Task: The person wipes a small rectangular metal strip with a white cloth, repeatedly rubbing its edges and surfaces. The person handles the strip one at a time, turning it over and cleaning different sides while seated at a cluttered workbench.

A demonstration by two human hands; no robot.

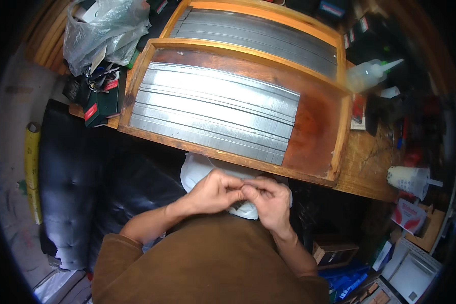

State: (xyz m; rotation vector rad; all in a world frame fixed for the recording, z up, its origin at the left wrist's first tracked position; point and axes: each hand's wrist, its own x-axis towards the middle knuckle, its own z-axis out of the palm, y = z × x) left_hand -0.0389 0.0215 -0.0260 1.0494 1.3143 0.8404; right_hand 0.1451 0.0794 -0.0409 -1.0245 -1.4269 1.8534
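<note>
My left hand [214, 192] and my right hand [269, 200] meet in front of my body, just off the near edge of the wooden tray. Thumbs and fingertips are pinched together on both sides. Whatever lies between them is too small or hidden to make out. Beneath the hands spreads a white cloth or bag [191, 173], partly covered by them. Beyond them, the shallow wooden tray [334, 144] holds rows of thin grey metal strips [213, 109] packed side by side. Its right part shows bare reddish-brown wood.
A second wooden tray [283, 9] with metal strips stands behind. At left are a clear plastic bag [106, 38], keys [100, 76] and dark boxes. A squeeze bottle [367, 75] and a plastic cup [409, 181] stand at right. A black padded seat [68, 187] lies lower left.
</note>
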